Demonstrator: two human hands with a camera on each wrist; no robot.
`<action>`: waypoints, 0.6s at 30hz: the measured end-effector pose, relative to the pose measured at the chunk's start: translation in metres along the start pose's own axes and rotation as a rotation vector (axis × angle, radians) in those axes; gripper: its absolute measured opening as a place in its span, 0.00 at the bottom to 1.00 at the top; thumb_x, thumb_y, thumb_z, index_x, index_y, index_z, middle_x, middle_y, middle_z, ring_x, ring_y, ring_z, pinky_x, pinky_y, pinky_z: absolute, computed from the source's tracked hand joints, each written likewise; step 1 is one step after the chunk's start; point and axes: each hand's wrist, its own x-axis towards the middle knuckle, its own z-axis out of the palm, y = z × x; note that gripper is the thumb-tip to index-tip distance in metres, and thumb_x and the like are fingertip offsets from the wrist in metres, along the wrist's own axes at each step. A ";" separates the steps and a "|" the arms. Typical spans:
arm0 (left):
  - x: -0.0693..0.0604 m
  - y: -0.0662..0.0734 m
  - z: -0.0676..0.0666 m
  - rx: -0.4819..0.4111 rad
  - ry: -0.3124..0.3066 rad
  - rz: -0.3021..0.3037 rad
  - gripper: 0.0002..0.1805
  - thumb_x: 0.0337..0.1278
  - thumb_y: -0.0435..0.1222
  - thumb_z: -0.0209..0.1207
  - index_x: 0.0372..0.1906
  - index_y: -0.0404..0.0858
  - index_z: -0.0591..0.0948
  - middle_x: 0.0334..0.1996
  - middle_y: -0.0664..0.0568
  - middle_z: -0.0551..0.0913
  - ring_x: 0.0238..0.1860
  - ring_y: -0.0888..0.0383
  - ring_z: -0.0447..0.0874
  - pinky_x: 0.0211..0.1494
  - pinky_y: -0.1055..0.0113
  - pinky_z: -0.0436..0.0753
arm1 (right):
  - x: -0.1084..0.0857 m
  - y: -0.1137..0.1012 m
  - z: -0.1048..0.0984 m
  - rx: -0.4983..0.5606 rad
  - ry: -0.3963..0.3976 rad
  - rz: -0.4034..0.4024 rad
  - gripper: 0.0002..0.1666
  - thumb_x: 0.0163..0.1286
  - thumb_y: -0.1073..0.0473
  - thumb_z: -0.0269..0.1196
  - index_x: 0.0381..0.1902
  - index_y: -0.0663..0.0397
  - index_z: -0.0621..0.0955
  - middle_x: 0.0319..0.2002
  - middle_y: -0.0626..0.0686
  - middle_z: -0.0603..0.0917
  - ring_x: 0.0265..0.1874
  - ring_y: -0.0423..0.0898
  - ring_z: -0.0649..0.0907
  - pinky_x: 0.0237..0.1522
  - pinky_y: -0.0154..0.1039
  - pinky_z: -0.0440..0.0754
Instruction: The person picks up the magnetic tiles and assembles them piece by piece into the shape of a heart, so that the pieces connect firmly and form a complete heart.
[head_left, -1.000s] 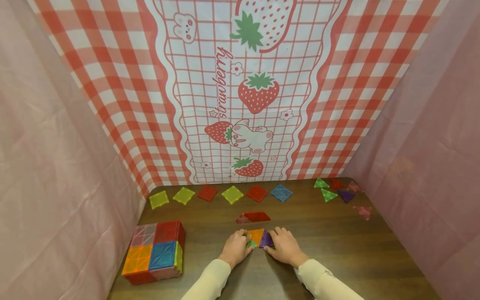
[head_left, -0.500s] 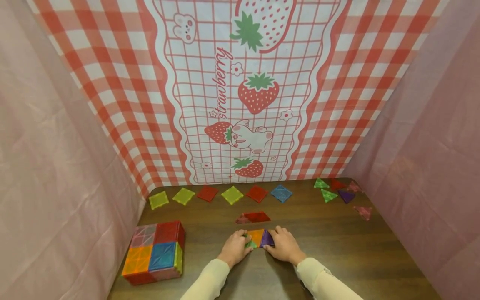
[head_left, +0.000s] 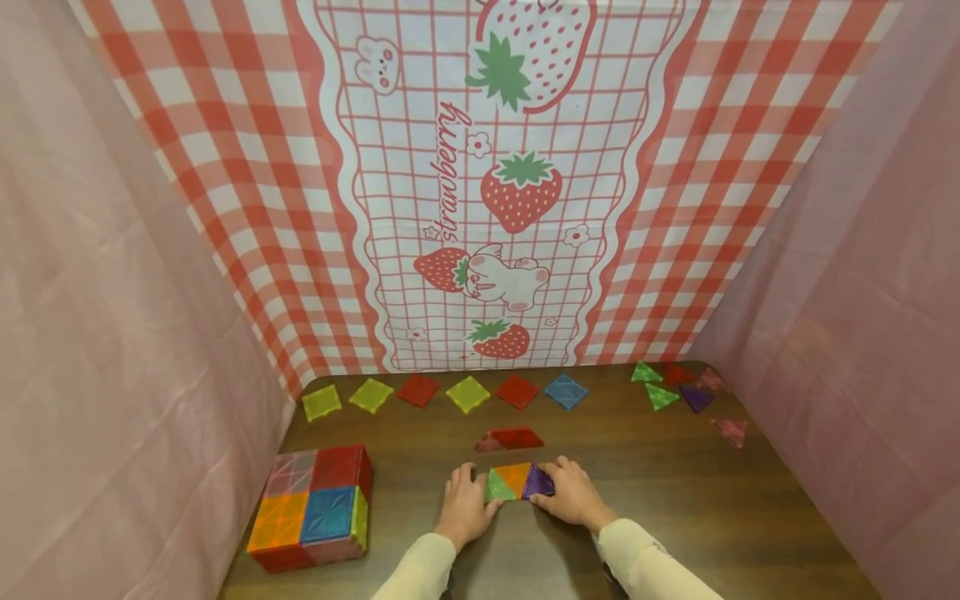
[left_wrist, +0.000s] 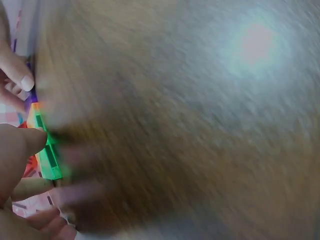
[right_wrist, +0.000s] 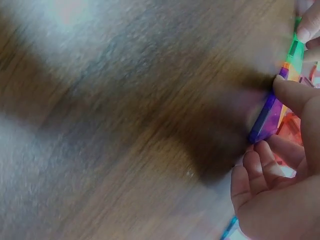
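Green (head_left: 500, 487), orange (head_left: 516, 476) and purple (head_left: 537, 483) triangular magnetic tiles lie edge to edge in one strip on the table. At the strip's left end my left hand (head_left: 463, 504) holds the green tile lightly; its thumb touches the near edge and a finger meets the corner in the left wrist view. My right hand (head_left: 573, 494) pinches the purple tile at the other end, the thumb (right_wrist: 285, 86) on its near edge. Just beyond the strip sits a red and pink piece (head_left: 519, 437), made of joined tiles.
A box-like stack of coloured square tiles (head_left: 311, 508) stands at the left. Along the back edge runs a row of square tiles (head_left: 468, 394) in yellow, red and blue. Several loose triangles (head_left: 662, 397) lie at the back right. A checked strawberry cloth (head_left: 517, 192) hangs behind.
My left hand has shifted slightly left, with its fingers drawn back so that more of the green tile shows. My right hand keeps its place at the purple tile. The head view has tilted slightly.
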 end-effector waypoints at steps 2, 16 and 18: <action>0.002 0.000 -0.002 -0.063 -0.016 -0.022 0.24 0.58 0.43 0.70 0.53 0.29 0.84 0.57 0.38 0.76 0.59 0.42 0.72 0.57 0.48 0.74 | 0.001 0.000 -0.001 0.031 -0.001 0.020 0.34 0.55 0.48 0.77 0.55 0.62 0.84 0.40 0.56 0.79 0.40 0.52 0.78 0.47 0.54 0.78; 0.010 0.003 -0.010 -0.333 0.102 -0.082 0.19 0.49 0.24 0.71 0.44 0.37 0.76 0.36 0.46 0.83 0.40 0.48 0.83 0.42 0.53 0.82 | 0.003 0.006 0.003 0.387 0.124 0.019 0.19 0.55 0.70 0.75 0.42 0.55 0.79 0.32 0.49 0.83 0.30 0.39 0.79 0.35 0.32 0.78; 0.014 0.002 -0.012 -0.324 0.132 -0.060 0.16 0.50 0.23 0.69 0.42 0.37 0.79 0.35 0.47 0.84 0.38 0.49 0.84 0.40 0.55 0.83 | 0.005 0.005 0.001 0.368 0.165 -0.007 0.15 0.57 0.70 0.73 0.40 0.55 0.81 0.31 0.48 0.83 0.30 0.38 0.79 0.34 0.33 0.78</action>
